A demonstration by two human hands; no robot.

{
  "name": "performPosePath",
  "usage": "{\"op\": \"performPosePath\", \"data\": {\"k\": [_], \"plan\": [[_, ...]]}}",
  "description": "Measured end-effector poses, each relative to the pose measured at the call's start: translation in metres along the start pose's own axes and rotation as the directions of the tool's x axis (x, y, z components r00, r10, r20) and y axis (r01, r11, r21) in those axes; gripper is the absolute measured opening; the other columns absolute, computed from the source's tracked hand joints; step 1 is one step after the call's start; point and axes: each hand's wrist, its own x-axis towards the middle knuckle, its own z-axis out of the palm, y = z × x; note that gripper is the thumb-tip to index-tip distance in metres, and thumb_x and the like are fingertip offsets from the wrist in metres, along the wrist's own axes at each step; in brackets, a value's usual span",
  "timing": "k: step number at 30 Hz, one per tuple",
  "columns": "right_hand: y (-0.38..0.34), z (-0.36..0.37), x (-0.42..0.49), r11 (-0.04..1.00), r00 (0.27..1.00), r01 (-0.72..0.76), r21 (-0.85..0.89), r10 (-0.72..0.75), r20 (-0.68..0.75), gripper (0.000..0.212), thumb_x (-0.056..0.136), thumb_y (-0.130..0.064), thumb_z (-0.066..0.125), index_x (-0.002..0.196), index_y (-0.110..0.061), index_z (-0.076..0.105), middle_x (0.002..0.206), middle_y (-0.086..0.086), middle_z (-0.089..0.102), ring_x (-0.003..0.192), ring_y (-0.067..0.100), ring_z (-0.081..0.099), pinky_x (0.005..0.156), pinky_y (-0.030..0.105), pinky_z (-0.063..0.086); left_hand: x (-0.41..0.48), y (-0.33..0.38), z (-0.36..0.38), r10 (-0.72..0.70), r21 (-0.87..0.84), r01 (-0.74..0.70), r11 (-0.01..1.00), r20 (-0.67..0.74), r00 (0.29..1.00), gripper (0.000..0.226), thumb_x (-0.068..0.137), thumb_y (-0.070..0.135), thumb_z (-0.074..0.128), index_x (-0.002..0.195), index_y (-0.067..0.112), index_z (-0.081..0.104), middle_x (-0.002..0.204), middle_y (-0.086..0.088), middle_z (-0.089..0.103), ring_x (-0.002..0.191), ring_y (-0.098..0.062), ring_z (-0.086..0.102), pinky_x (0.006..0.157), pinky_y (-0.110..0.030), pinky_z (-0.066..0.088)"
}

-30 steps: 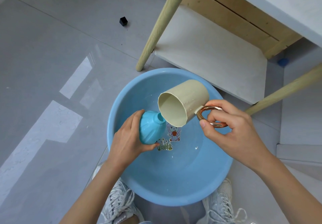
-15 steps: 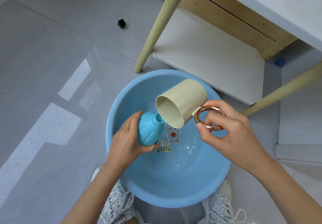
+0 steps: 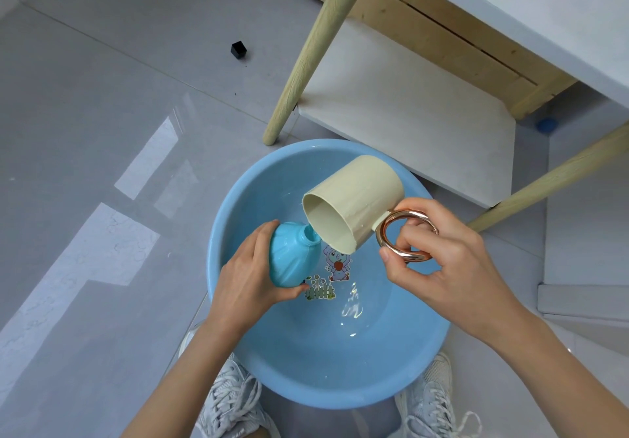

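A cream mug (image 3: 354, 204) with a copper ring handle (image 3: 405, 235) hangs tilted over a blue basin (image 3: 401, 373) on the floor. My right hand (image 3: 439, 267) grips the handle, and the mug's mouth points down to the left. Its lip touches the open neck of a small blue round bottle (image 3: 294, 255), which my left hand (image 3: 250, 277) holds from the left side. A little water and a cartoon sticker (image 3: 335, 267) show on the basin's bottom.
A wooden table with pale legs (image 3: 316, 49) and a white lower shelf (image 3: 408, 104) stands just behind the basin. A small black cube (image 3: 238, 50) lies on the grey tiled floor at the back left. My white sneakers (image 3: 231, 400) flank the basin's near rim.
The mug has tipped slightly further and shifted a little left, with its lip now at the bottle's neck. The water on the basin's bottom ripples. Both hands keep their holds.
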Motion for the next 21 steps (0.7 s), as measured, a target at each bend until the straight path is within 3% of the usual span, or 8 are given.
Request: {"op": "performPosePath", "data": {"k": [4, 21], "plan": [[-0.0012, -0.0002, 0.0003, 1.0, 1.0, 0.007, -0.022, -0.007, 0.002, 0.031, 0.085, -0.03, 0.058, 0.064, -0.008, 0.051, 0.103, 0.007, 0.054, 0.071, 0.018, 0.048, 0.071, 0.016, 0.038, 0.0001, 0.0002, -0.0003, -0.005, 0.001, 0.005, 1.0, 0.001, 1.0, 0.103, 0.051, 0.051, 0.087, 0.136, 0.017, 0.039, 0.135, 0.004, 0.051, 0.12, -0.019, 0.05, 0.092, -0.032, 0.044], [-0.0036, -0.0008, 0.0021, 0.996, 0.997, 0.071, -0.053, -0.071, 0.004, 0.032, 0.085, -0.029, 0.058, 0.063, -0.007, 0.051, 0.103, 0.009, 0.055, 0.074, 0.02, 0.049, 0.069, 0.026, 0.042, -0.0002, 0.0016, -0.0015, -0.003, -0.007, 0.003, 1.0, -0.002, 1.0, 0.102, 0.052, 0.049, 0.087, 0.136, 0.016, 0.04, 0.135, 0.003, 0.051, 0.121, -0.019, 0.05, 0.091, -0.031, 0.044]]}}
